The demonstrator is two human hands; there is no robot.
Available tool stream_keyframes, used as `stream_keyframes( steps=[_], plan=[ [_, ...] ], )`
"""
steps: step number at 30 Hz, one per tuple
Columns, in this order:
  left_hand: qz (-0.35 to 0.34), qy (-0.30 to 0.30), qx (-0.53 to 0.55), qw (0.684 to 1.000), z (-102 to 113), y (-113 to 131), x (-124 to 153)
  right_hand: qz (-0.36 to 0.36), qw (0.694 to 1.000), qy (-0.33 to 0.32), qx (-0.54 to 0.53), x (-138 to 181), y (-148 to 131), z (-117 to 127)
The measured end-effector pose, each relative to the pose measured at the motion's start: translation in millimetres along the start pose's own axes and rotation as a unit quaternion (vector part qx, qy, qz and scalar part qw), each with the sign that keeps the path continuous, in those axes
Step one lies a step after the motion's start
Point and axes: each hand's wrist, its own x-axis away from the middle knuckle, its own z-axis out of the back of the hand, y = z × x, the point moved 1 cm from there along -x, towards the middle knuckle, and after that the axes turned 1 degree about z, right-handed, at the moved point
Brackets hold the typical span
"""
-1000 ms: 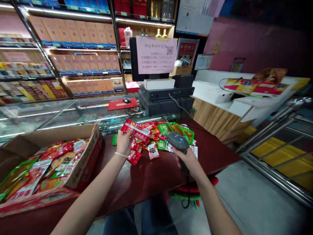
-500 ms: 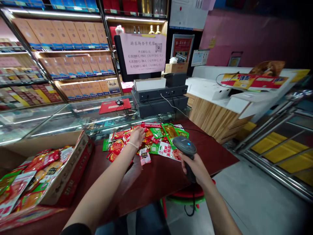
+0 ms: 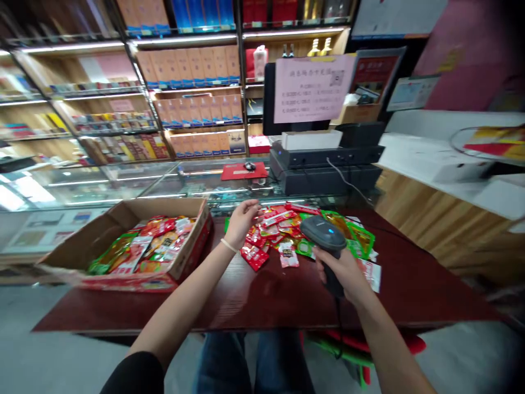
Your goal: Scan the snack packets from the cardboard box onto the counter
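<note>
The right hand [image 3: 343, 272] is clamping around the grip of a barcode scanner [image 3: 325, 236], whose head is hiding part of the heap of snack packets [image 3: 279, 224] on the table [image 3: 262, 298] and whose cable [image 3: 338, 314] is dropping out of sight. The left hand [image 3: 241, 221] is hovering with fingers loosely spread at the heap's 9 o'clock edge; contact with a packet is hard to tell. A cardboard box [image 3: 143, 209] is sitting at that hand's 9 o'clock.

glossy snack packets [image 3: 287, 254]; cardboard box [image 3: 180, 262]
</note>
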Motion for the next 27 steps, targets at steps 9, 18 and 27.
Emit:
stream_keyframes(
  steps=[9,18,27],
  plan=[
    [-0.117,0.051,-0.222,0.967,147,89,63,0.024,0.991,-0.125,0.033,-20,-21,-115],
    [-0.106,0.233,-0.259,0.931,279,141,93,0.045,0.967,-0.249,0.033,-58,-33,-234],
    [-0.017,0.171,-0.410,0.896,318,128,71,0.016,0.957,-0.289,0.019,-81,-29,-289]
  ],
)
